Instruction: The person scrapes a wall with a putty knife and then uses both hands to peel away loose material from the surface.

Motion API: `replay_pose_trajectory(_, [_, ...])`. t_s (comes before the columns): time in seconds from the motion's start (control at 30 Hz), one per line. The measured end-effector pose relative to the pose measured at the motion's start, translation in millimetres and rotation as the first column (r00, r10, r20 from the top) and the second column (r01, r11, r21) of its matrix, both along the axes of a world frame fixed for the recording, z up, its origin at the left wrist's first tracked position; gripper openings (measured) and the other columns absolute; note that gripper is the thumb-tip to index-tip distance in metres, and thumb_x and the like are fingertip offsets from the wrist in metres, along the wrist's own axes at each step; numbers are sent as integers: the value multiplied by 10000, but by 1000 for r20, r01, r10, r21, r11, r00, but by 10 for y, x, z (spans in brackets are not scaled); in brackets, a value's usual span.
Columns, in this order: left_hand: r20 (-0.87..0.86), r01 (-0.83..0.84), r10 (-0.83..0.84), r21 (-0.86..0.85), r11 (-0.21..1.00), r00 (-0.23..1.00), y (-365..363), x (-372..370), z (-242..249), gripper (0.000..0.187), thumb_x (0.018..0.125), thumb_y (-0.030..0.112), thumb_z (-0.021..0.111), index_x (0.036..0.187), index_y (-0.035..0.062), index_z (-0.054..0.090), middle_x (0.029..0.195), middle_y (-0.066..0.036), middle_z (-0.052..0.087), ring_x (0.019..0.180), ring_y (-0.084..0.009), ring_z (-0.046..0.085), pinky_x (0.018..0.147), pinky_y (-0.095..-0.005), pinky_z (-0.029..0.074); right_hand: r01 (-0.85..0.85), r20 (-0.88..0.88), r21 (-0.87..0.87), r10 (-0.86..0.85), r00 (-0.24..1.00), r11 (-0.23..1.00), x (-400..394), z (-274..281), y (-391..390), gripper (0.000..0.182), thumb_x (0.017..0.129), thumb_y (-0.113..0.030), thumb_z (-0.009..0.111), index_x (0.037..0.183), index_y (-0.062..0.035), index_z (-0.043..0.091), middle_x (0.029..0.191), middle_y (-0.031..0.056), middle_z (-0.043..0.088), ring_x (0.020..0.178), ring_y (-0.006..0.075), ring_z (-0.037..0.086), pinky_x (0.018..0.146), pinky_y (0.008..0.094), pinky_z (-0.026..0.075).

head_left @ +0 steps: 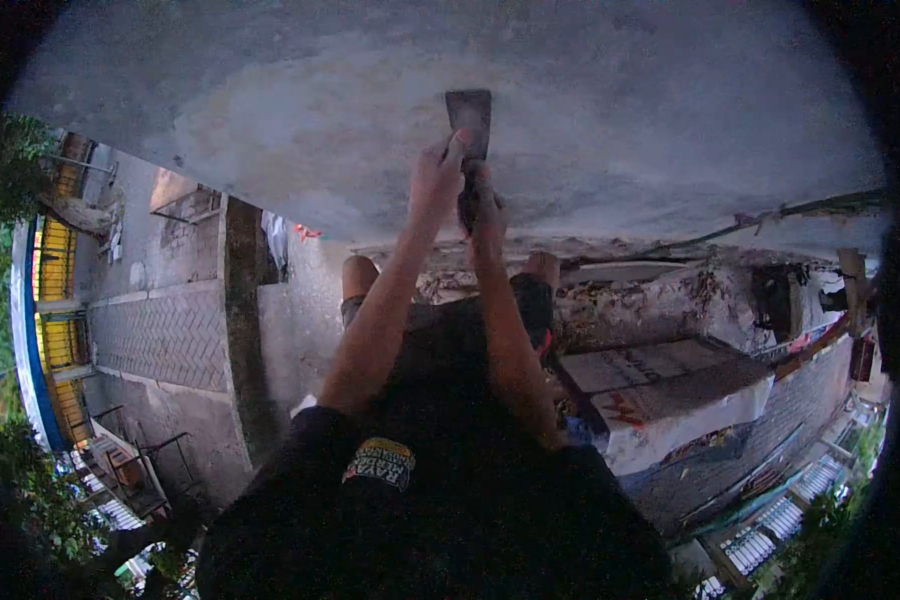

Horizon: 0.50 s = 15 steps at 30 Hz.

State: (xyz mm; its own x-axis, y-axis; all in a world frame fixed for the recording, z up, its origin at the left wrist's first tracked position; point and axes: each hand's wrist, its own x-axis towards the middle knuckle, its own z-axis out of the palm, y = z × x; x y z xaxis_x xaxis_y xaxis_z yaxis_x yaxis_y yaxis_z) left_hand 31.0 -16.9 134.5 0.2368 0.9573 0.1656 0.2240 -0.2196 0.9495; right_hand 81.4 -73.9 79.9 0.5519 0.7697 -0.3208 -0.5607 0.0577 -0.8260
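Note:
A flat, dark scraper (469, 110) lies with its broad blade against the grey plastered wall (310, 110). My left hand (438, 175) is closed on the scraper near the base of the blade, its thumb pressed along the edge. Just below and to the right, my right hand (483, 212) is wrapped round the handle. The two hands nearly touch, and they hide most of the handle. A paler, smoother patch of plaster spreads to the left of the blade.
A cable or branch (730, 228) runs along the wall's lower edge at the right. Below it lies a large printed cardboard or sheet (670, 375). A dark post (242, 300) and brick paving (160, 340) are at the left.

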Motion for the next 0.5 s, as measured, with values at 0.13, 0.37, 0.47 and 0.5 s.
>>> replay_pose_trajectory(0.13, [27,51,-47,-166,985,999,6,-35,-13,398,787,371,454,763,-18,538,559,-49,453,546,-111,412,514,-283,351,-120,51,14,119,992,993,77,-113,-60,381,742,-449,498,653,-78,490,507,-5,455,355,85,397,317,228,263])
replay_pose_trajectory(0.37, [146,98,-87,-70,993,985,59,-77,-32,353,792,331,469,770,-12,550,619,-13,489,586,-91,417,542,-255,348,-135,12,51,134,991,990,-16,-40,-48,388,744,-456,490,665,-77,496,483,1,450,328,91,391,299,224,271])
replay_pose_trajectory(0.47, [-29,43,-47,-135,990,998,122,-142,-322,331,794,311,473,756,-9,548,624,-12,491,589,-83,413,542,-243,345,-67,-43,133,73,996,989,-57,-242,25,360,753,-389,513,626,-51,528,471,15,471,322,84,388,303,221,271])
replay_pose_trajectory(0.5, [-9,33,-35,-124,992,999,109,-163,-223,326,791,311,479,754,-4,551,627,-5,490,589,-80,410,540,-238,342,-66,-71,134,76,995,989,-77,-210,43,358,752,-387,514,632,-50,531,474,14,472,321,84,387,303,222,271])
